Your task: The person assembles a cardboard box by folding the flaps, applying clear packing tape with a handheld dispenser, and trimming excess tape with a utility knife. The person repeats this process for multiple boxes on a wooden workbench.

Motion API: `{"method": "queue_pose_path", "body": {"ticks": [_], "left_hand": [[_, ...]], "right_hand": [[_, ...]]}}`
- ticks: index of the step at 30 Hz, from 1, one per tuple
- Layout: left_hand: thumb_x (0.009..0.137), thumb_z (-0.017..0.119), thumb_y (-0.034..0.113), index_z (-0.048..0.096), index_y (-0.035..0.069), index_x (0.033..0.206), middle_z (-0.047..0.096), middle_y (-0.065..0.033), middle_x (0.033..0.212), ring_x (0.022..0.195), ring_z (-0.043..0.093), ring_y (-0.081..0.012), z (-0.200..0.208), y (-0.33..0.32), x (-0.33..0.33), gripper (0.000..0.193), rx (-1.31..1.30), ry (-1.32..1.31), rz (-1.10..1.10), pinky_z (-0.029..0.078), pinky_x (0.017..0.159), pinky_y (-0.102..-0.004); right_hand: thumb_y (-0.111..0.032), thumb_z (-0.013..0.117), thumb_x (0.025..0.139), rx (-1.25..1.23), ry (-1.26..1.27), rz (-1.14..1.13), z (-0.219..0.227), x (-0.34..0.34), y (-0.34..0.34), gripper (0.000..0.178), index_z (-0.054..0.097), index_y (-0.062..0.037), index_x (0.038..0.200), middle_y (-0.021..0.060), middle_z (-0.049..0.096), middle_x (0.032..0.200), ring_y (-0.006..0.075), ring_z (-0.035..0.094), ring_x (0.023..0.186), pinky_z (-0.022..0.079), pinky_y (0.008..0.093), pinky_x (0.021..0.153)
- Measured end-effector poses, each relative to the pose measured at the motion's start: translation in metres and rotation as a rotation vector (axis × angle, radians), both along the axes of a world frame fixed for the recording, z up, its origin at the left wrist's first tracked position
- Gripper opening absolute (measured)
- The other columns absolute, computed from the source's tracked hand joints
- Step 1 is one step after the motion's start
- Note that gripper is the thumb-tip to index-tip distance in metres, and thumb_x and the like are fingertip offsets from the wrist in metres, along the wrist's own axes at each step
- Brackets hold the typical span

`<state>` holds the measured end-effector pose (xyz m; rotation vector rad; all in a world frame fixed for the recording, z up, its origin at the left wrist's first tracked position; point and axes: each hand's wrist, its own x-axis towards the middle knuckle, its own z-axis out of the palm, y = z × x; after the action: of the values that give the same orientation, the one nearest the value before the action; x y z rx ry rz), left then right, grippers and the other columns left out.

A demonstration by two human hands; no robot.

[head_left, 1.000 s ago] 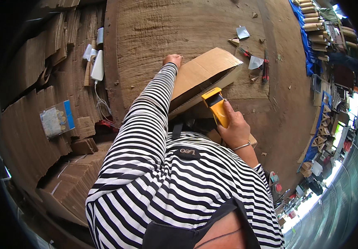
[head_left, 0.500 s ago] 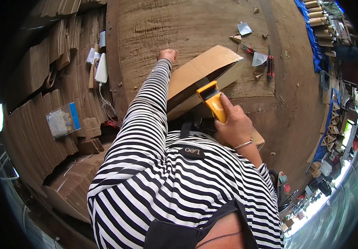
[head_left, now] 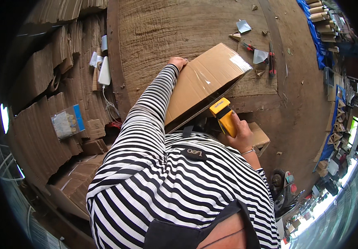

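A brown cardboard box (head_left: 204, 76) stands tilted before me, its broad side turned up and a narrow dark gap along its near edge. Clear tape shines on its right end. My left hand (head_left: 178, 62) is closed on the far left edge of the box, its fingers partly hidden. Close to the near edge of the box, my right hand (head_left: 242, 135) grips a yellow hand tool (head_left: 225, 118). The tool has a flat yellow head and a black band; I cannot make out its exact kind.
Red-and-black hand tools (head_left: 271, 60), a whitish sheet (head_left: 260, 56) and small cardboard triangles (head_left: 235, 37) lie on the wooden table (head_left: 154, 29). Stacked cardboard (head_left: 33, 133) and a white power bank (head_left: 104, 71) with a cable are at left. Another cardboard box (head_left: 258, 136) sits beside my right wrist.
The box has tipped, showing more of its broad side. My left hand has moved right and slightly nearer, onto its edge. My right hand and the yellow tool have shifted right and nearer.
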<state>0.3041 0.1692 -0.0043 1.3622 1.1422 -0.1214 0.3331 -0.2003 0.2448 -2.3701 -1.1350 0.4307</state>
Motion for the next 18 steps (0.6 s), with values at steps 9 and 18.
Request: {"method": "queue_pose_path", "body": {"ticks": [9,18], "left_hand": [[0.091,0.060,0.021,0.069,0.002,0.095,0.070,-0.0041,0.085,0.073,0.062,-0.0109,0.077,-0.042,-0.001,0.022,0.225,-0.132,0.150,0.051,0.068,-0.0257],[0.091,0.056,0.029,0.070,0.008,0.097,0.071,-0.0039,0.088,0.078,0.064,-0.0123,0.107,-0.043,0.009,0.026,0.381,0.138,-0.061,0.049,0.075,-0.0275]], "right_hand": [[-0.011,0.075,0.059,0.025,-0.008,-0.013,-0.009,-0.008,-0.035,0.082,0.046,-0.0238,0.135,0.0064,0.052,0.078,0.0249,0.057,0.067,0.051,0.0350,0.058],[-0.007,0.077,0.056,0.048,0.011,-0.049,-0.018,-0.011,-0.046,0.085,0.047,-0.0242,0.134,0.0063,0.051,0.078,0.0254,0.057,0.067,0.050,0.0356,0.058]]}}
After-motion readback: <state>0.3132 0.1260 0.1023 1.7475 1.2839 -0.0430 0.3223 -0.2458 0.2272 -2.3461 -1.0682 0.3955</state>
